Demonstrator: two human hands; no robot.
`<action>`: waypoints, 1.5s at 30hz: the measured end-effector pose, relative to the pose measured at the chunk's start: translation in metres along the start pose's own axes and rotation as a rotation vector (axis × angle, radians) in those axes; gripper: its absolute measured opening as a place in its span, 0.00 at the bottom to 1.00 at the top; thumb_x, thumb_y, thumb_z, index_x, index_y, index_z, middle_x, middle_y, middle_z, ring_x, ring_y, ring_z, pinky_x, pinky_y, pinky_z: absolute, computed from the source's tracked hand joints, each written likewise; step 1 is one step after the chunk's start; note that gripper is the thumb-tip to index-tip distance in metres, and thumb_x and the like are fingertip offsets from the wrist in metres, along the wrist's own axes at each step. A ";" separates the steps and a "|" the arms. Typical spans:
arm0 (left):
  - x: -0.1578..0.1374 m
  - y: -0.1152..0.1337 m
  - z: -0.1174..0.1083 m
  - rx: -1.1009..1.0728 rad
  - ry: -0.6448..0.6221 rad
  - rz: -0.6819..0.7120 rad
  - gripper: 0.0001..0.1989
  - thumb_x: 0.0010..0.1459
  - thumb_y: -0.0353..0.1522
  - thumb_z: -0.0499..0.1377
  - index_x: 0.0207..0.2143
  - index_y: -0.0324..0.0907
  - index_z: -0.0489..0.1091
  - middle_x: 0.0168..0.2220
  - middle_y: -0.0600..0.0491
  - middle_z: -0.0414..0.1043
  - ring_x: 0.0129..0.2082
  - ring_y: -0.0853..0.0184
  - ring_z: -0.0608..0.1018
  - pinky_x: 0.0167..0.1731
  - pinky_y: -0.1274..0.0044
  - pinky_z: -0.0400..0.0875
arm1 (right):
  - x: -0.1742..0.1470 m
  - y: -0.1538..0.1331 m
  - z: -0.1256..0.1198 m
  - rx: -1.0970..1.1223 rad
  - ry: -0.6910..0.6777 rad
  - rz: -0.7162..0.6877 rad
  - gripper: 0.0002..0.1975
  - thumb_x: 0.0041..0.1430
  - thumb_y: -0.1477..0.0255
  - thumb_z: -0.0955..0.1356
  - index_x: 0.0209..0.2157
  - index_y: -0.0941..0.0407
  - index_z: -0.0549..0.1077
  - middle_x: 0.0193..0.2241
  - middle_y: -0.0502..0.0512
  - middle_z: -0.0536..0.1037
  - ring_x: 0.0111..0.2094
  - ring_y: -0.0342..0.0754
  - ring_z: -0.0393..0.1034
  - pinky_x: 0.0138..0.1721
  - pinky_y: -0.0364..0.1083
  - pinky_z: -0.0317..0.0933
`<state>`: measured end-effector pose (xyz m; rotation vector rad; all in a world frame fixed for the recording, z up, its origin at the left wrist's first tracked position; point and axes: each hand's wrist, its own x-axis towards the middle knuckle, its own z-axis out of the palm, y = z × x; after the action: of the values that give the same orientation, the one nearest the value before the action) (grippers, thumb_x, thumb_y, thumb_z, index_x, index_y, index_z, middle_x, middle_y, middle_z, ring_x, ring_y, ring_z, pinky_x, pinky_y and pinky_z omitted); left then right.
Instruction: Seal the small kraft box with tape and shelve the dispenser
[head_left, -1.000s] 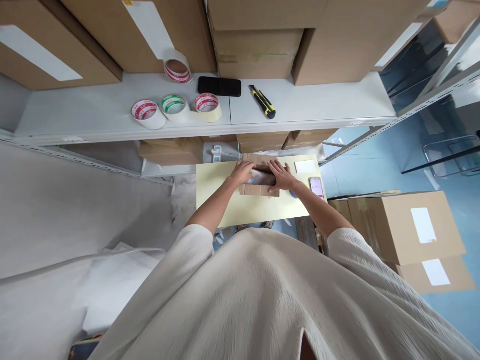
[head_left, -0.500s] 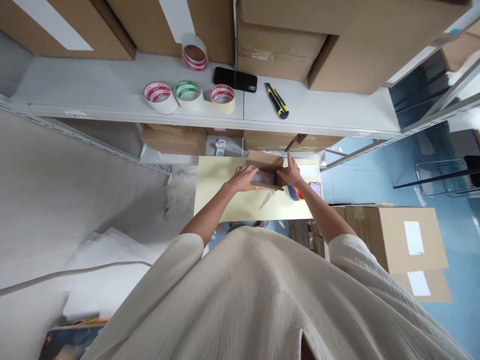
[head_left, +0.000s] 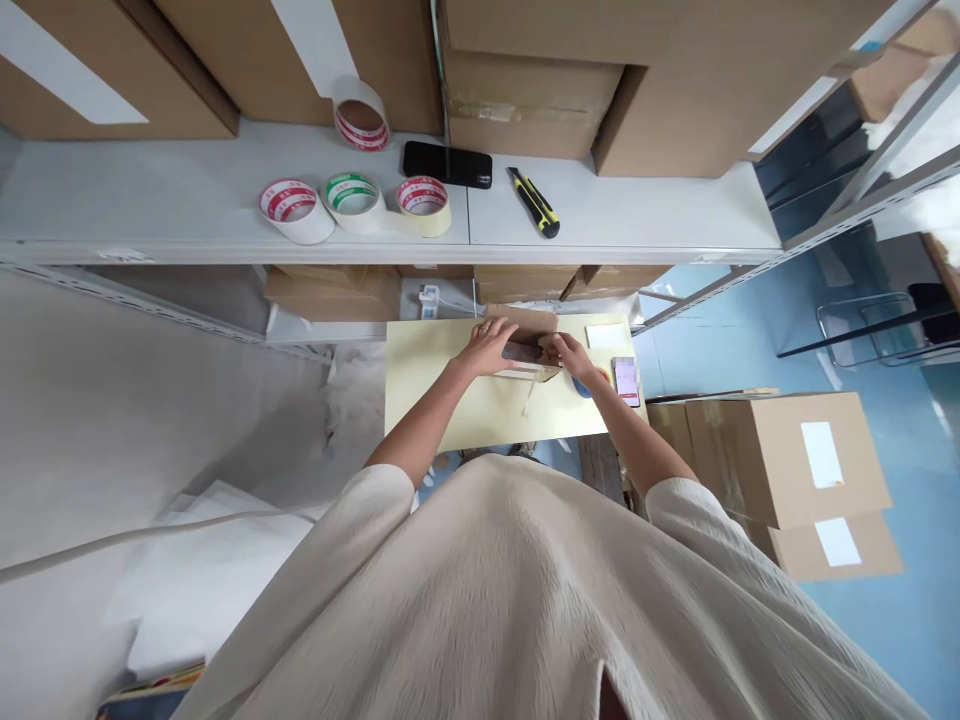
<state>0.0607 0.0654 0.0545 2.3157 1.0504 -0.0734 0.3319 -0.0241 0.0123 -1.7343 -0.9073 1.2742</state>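
A small cardboard box (head_left: 534,320) sits on the pale yellow table (head_left: 420,400), its back flap raised and its inside partly in view. Something greyish lies in it, too shaded to name. My left hand (head_left: 484,348) grips the box's left end, with the fingers over the top. At the right end, the fingers of my right hand (head_left: 570,355) are closed on a side flap. A blue and orange roll (head_left: 581,388) is partly hidden under my right wrist. Beside it lies a phone with a lit screen (head_left: 625,380).
A metal shelf (head_left: 217,200) above the table holds tape rolls (head_left: 352,200), a black phone (head_left: 448,164), a yellow and black box cutter (head_left: 535,203) and large cartons (head_left: 675,110). White paper (head_left: 604,336) lies at the table's back right. More cartons (head_left: 814,460) stand on the floor at right.
My right hand has come down from its raised-finger pose and now pinches the box's right flap. My left fingers have moved up over the box's top. The camera view has shifted slightly.
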 end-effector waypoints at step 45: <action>-0.015 0.011 0.052 0.086 0.133 -0.015 0.36 0.77 0.41 0.56 0.83 0.44 0.63 0.84 0.40 0.58 0.85 0.46 0.56 0.84 0.52 0.41 | -0.013 0.003 0.006 0.226 0.463 0.242 0.20 0.57 0.62 0.83 0.28 0.49 0.71 0.23 0.51 0.77 0.31 0.52 0.78 0.35 0.49 0.77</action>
<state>0.0675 0.0225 0.0211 2.4177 1.1511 0.0309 0.3233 -0.0358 0.0139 -1.8818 -0.2834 1.0083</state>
